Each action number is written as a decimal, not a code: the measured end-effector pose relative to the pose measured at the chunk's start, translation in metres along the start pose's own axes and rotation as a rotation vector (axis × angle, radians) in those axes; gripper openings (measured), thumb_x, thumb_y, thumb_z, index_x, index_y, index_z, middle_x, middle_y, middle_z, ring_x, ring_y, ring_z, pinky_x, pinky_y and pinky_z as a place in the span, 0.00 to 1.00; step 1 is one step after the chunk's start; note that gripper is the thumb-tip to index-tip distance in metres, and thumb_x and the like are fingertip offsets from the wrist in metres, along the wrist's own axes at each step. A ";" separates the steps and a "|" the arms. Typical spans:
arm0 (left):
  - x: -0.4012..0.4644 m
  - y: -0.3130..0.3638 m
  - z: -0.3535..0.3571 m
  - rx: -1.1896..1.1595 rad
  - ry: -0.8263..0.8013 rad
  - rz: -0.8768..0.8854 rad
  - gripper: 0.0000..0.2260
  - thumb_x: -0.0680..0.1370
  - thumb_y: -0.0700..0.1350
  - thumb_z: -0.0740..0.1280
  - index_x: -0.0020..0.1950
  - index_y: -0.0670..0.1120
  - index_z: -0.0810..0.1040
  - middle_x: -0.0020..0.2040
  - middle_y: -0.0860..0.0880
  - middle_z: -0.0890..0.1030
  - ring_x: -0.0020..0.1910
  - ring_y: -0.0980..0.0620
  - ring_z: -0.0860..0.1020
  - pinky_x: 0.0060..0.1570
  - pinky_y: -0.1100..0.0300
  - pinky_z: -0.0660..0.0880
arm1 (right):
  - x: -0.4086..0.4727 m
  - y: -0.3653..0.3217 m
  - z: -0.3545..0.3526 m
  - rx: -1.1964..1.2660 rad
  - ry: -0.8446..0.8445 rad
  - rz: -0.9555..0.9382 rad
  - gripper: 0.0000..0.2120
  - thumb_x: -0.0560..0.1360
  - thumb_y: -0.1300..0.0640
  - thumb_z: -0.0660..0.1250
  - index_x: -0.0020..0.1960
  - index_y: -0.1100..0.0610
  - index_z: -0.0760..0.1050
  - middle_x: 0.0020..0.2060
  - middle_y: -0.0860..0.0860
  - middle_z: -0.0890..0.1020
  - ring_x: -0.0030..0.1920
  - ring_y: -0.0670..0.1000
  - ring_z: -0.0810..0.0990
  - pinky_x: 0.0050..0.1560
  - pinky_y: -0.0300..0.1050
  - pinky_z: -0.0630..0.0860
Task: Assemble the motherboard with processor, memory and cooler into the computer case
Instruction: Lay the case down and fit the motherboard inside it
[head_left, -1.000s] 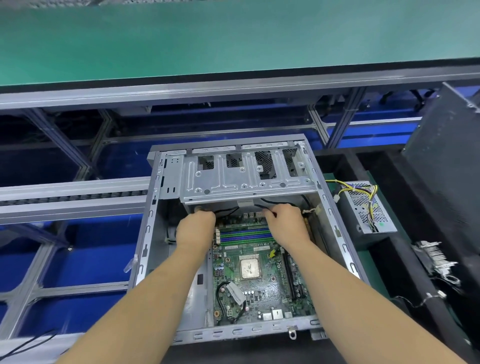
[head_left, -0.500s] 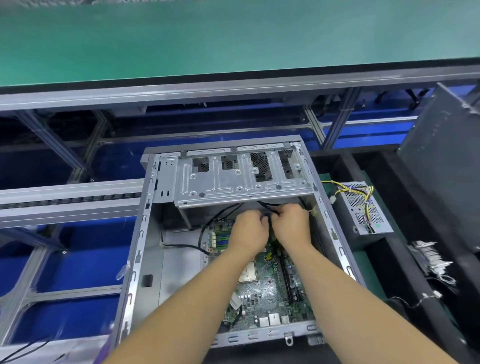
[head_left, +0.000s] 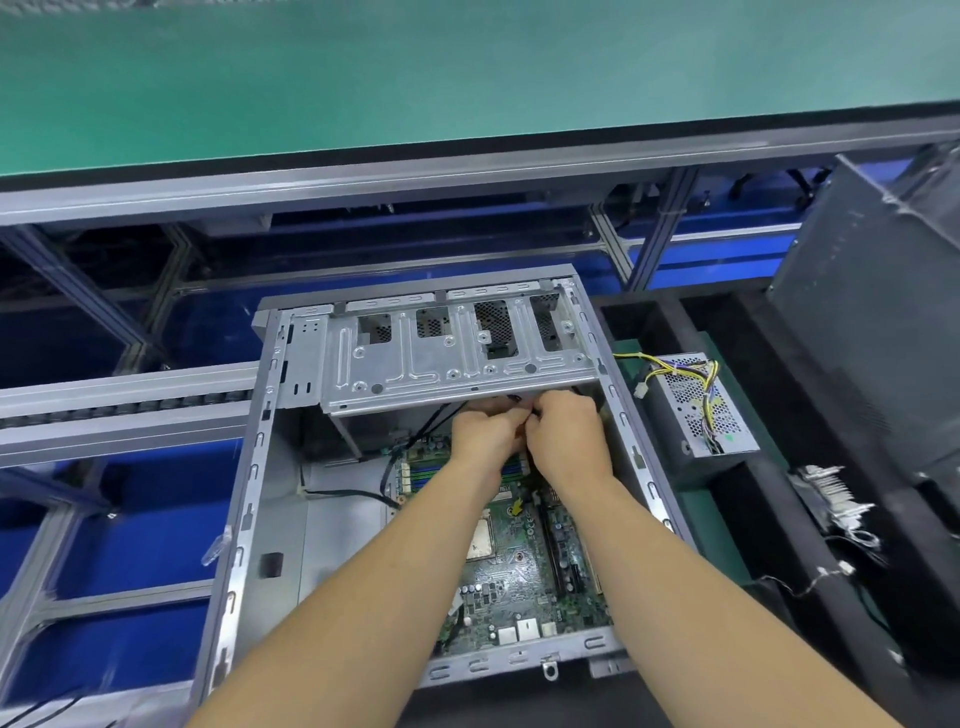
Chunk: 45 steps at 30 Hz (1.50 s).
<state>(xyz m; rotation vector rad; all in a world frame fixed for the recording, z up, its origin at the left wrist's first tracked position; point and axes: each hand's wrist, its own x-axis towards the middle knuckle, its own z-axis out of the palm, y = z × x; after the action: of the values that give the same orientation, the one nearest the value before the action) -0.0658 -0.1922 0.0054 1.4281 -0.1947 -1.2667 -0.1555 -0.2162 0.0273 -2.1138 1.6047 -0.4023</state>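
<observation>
Head view: fingers (head_left: 511, 415) hidden under drive cage (head_left: 457, 364), grasp unclear.

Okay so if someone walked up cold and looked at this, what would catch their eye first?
Probably the two hands, left hand and right hand, meeting over black cables just under the drive cage at the far end of the open computer case. Next, the green motherboard lying inside the case, partly hidden by the forearms. Off to the right sits a power supply with yellow wires.

Left hand (head_left: 485, 434) moved right, meeting right hand (head_left: 563, 439)
</observation>
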 end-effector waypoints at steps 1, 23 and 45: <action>-0.001 0.000 0.001 -0.013 0.014 0.003 0.07 0.75 0.29 0.69 0.41 0.40 0.79 0.38 0.43 0.82 0.35 0.49 0.81 0.39 0.57 0.80 | -0.001 -0.002 -0.002 -0.012 -0.016 -0.004 0.10 0.79 0.64 0.62 0.50 0.63 0.82 0.46 0.59 0.83 0.47 0.59 0.81 0.43 0.49 0.79; 0.006 -0.037 0.047 0.605 -0.166 0.073 0.13 0.76 0.35 0.72 0.34 0.45 0.74 0.34 0.45 0.76 0.33 0.48 0.76 0.42 0.53 0.79 | 0.033 0.026 -0.061 0.345 0.281 0.041 0.17 0.79 0.54 0.61 0.35 0.63 0.71 0.31 0.57 0.75 0.32 0.49 0.67 0.34 0.48 0.66; 0.035 -0.015 0.049 1.082 -0.148 0.151 0.07 0.82 0.43 0.64 0.54 0.43 0.80 0.50 0.42 0.82 0.42 0.41 0.82 0.42 0.50 0.82 | 0.039 0.043 -0.059 0.618 0.203 0.017 0.04 0.78 0.58 0.69 0.50 0.51 0.81 0.31 0.53 0.76 0.30 0.43 0.71 0.38 0.41 0.74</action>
<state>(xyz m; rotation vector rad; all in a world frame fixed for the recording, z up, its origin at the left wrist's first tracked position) -0.0971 -0.2423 -0.0144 2.1433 -1.2034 -1.1668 -0.2089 -0.2734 0.0545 -1.6215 1.3631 -0.9906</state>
